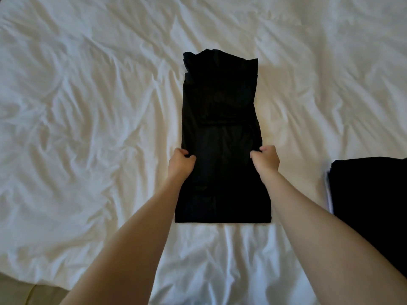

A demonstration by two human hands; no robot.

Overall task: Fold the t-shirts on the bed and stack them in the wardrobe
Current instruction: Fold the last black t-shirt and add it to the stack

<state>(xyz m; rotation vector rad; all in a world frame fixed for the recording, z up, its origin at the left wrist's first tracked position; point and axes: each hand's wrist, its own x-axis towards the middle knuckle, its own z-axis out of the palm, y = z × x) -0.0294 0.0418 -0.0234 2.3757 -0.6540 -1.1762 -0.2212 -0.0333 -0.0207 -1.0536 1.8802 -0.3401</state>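
A black t-shirt (220,119) lies lengthwise in the middle of the bed, folded into a long narrow strip with its sleeves tucked in and the collar end farthest from me. My left hand (181,161) grips the strip's left edge about halfway along. My right hand (266,158) grips the right edge at the same height. Both hands have their fingers curled into the cloth. The hem end lies flat nearest me.
The white rumpled bed sheet (88,106) spreads all around the shirt. A stack of folded dark garments (370,194) with something white beneath sits at the right edge. A strip of beige floor (41,293) shows at the bottom left past the bed's corner.
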